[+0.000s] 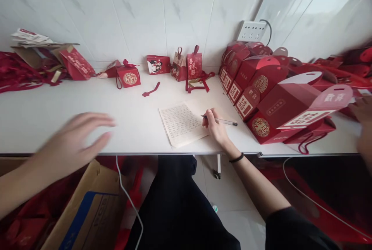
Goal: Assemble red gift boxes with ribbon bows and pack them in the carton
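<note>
My right hand [214, 127] is closed around a clear-barrelled pen [228, 121], its tip end pointing left. The side of that hand rests at the right edge of a notepad [182, 124] covered in rows of handwriting. My left hand [78, 136] is raised over the table's front edge, left of the notepad, blurred by motion. Its thumb and fingers are apart with nothing between them. Beyond the notepad lies a dark red ribbon strip [151, 89] on the white table [124, 112].
Folded red gift boxes [261, 99] crowd the right side. Small red boxes [128, 77] and a photo card box [158, 64] stand by the wall. Another person's hand [363, 114] shows at the right edge. A cardboard carton [95, 207] sits below left, beside a white cable [128, 192].
</note>
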`<move>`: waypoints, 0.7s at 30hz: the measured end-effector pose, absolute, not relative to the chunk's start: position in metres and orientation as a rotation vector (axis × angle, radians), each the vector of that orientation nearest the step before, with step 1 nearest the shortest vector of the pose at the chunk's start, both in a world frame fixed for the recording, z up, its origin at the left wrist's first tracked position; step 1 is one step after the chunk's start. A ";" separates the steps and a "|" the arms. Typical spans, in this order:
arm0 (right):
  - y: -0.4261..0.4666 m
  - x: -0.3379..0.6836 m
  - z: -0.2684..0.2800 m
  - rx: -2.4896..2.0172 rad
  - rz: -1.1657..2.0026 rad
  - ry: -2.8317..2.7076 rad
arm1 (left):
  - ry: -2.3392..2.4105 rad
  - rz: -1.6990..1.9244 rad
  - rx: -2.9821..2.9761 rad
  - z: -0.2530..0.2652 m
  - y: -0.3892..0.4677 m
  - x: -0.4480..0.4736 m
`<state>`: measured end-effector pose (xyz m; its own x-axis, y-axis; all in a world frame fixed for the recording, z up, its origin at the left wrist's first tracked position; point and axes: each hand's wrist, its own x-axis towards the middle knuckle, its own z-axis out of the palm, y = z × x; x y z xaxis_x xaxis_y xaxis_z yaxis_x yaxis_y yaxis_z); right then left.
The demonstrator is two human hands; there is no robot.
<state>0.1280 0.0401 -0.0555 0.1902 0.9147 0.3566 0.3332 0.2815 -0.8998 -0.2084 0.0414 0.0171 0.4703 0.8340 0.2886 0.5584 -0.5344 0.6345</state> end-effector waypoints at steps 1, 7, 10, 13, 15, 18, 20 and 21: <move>0.043 0.126 -0.056 -1.260 0.679 -1.370 | 1.191 0.890 2.425 0.022 0.054 -0.186; 0.037 0.122 -0.054 -1.314 0.763 -1.393 | 1.073 0.758 2.350 -0.016 0.144 -0.021; 0.030 0.122 -0.051 -1.356 0.827 -1.324 | 1.123 0.715 2.324 -0.040 0.156 0.008; 0.025 0.121 -0.049 -1.384 0.837 -1.317 | 1.062 0.590 2.406 -0.048 0.150 0.007; 0.022 0.120 -0.047 -1.429 0.771 -1.368 | 1.023 0.562 2.443 -0.048 0.146 0.004; 0.016 0.117 -0.045 -1.493 0.693 -1.437 | 0.978 0.602 2.532 -0.049 0.144 0.005; 0.013 0.114 -0.043 -1.522 0.672 -1.443 | 0.936 0.628 2.596 -0.050 0.143 0.007; 0.011 0.113 -0.043 -1.538 0.658 -1.443 | 0.919 0.634 2.622 -0.051 0.142 0.008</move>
